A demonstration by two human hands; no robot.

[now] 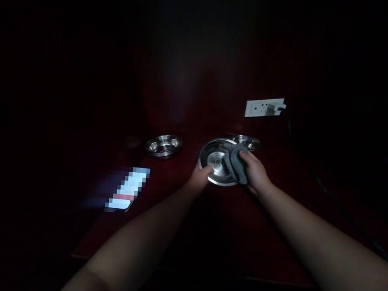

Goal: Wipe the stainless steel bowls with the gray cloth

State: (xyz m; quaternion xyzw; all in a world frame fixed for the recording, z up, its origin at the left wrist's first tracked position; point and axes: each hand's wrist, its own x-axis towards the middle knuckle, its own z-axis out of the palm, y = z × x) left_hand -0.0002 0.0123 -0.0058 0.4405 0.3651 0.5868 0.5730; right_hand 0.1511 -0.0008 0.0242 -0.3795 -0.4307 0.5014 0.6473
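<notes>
A shiny stainless steel bowl (215, 156) is tilted toward me above the dark red table. My left hand (200, 179) grips its lower left rim, the thumb reaching over the inside. In my right hand (255, 172) is a folded grey cloth (237, 164), pressed against the right side of the same bowl. The thumb lies on top of the cloth, while the other fingers are mostly hidden behind it.
Another steel bowl (164, 146) stands to the left, and a further steel dish (249, 142) sits partly hidden behind the held bowl. A lit, pixelated screen (128, 189) lies at the table's left. A wall socket (264, 108) holds a plugged-in charger, with a cable running right.
</notes>
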